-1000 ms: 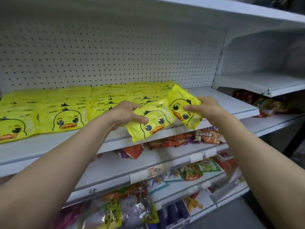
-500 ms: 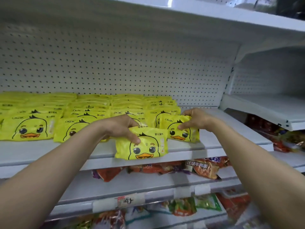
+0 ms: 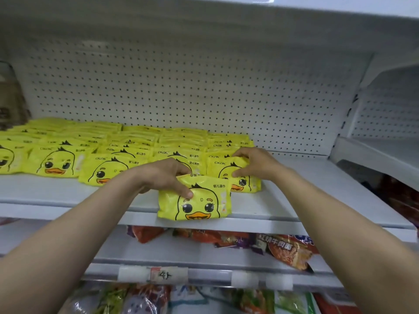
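Two yellow wipe packs printed with a duck face lie on a white shelf (image 3: 317,200). My left hand (image 3: 165,175) grips the top edge of the front pack (image 3: 199,202), which lies at the shelf's front lip with the thumb across its face. My right hand (image 3: 254,163) pinches the upper edge of a second yellow pack (image 3: 243,182), which lies at the right end of the front row, just behind the first. Rows of the same yellow duck packs (image 3: 108,152) fill the shelf to the left and behind.
A white pegboard back wall (image 3: 192,91) and another shelf close in above. The shelf below holds red and orange snack bags (image 3: 288,250) and a price tag (image 3: 166,274). A separate shelf unit (image 3: 385,152) stands at the right. A brown package (image 3: 11,103) sits far left.
Both hands carried the two packs from the air down onto the shelf. The right pack now lies at the row's end; the left pack rests at the front lip.
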{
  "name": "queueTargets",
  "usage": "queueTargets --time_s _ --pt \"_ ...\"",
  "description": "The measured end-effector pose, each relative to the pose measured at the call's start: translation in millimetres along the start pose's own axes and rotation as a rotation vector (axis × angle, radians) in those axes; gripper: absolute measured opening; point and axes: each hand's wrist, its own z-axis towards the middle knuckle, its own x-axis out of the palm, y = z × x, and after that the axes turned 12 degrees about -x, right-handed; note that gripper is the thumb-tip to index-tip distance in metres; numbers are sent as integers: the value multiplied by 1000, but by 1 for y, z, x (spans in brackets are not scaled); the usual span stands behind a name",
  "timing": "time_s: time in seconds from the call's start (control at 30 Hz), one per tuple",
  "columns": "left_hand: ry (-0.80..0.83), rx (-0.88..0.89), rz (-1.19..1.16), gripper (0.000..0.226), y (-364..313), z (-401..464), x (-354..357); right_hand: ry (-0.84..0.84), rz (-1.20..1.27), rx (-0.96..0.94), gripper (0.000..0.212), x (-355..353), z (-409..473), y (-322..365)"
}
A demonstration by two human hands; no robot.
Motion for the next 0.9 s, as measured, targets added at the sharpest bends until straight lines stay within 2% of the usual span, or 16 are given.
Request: queueTargets --time_s 0.03,0.13,0.27,0.3,0.37,0.43,0.47,0.53,0.63,0.77,0.9 --pt "3 7 -8 63 -3 -1 2 -4 -20 -19 67 0 0 0" --pt "-17 3 -21 74 -10 0 5 4 -125 -57 68 1 3 -2" --pt "2 5 -32 50 -13 0 7 -51 -259 -112 64 1 1 5" --pt "2 9 -41 46 -14 -1 7 -108 -197 -152 56 1 -1 10" --pt "-1 30 -60 39 -16 -1 7 -175 130 -221 37 -1 -9 27" --pt "-10 69 -79 36 -20 -1 8 -50 467 -234 30 -5 -18 46" --pt "-16 86 -90 34 -22 0 8 32 548 -230 31 -5 -22 53" --pt "-16 112 -140 38 -25 2 6 104 575 -226 36 -5 -24 60" --pt "-62 136 -247 49 -27 9 1 55 584 -215 36 -5 -22 60" --pt "-135 264 -417 36 -31 14 -6 -59 639 -139 27 -13 -23 58" --pt "-210 362 -405 23 -38 17 -10 -161 669 -92 17 -19 -24 61"
